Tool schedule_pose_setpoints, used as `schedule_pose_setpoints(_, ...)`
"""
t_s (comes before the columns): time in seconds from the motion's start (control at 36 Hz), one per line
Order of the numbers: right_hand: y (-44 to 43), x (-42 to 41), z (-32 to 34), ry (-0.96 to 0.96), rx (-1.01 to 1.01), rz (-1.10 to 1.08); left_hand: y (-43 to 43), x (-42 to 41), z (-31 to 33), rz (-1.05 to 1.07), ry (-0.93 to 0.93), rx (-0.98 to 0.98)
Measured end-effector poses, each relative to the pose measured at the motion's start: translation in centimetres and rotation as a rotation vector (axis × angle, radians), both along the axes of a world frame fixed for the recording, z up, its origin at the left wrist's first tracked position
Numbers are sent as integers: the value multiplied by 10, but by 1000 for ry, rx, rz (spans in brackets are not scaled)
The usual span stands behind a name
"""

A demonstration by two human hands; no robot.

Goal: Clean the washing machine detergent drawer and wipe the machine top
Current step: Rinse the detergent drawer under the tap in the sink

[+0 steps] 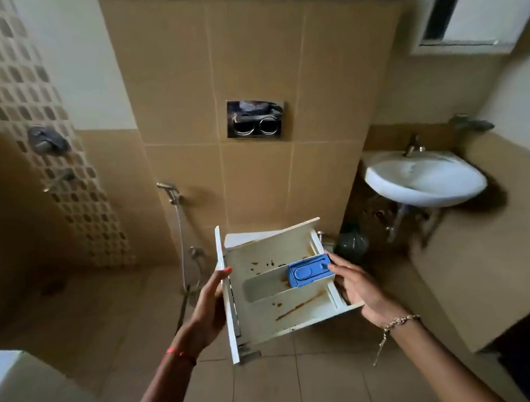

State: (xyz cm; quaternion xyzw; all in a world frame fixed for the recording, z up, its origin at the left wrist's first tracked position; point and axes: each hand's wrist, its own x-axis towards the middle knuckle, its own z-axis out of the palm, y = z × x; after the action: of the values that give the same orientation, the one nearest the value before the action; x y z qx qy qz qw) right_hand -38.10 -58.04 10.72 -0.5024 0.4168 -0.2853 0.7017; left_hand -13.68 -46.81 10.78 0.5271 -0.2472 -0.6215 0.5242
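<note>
A: Obs. The detergent drawer (265,313) is out of the machine. It is held in the air between both hands, tilted, with its open side towards the camera.

B: Grip?

A: The left hand (207,311) clasps the front panel with the thumb over its top edge; the fingers behind the panel are hidden. The right hand (361,291) holds the opposite side wall, thumb just beside the blue insert (308,271), fingers underneath.

B: Condition?

A: Brown stains (299,306) lie on the compartment floors, with one long streak in the compartment nearest the right wrist. Judged not yet cleaned.

B: Risks?

A: (1) The drawer is held by its edges only, above the floor tiles (270,388). Wet fingers could slip, and a drop might crack the plastic.
(2) I cannot tell whether the blue insert is clipped in. If it is loose, more tilt towards the left hand could tip it out.
(3) The basin (425,180) is beyond the right hand and well apart from it. Carrying the drawer there may shed residue, and rinsing could splash. The hand sprayer (170,191), beyond the left hand, would free only one hand to hold the drawer.
</note>
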Motion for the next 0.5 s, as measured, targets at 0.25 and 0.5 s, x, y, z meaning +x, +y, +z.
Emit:
schedule_pose_setpoints(0.25, -63, -140, 13, -71, 11, -216, -128, -131, 14, -165, -44, -69)
schedule_pose_setpoints(0.5, -118, -249, 31, -92, -3, -316, -225, -241, 15, -247, -27, -56)
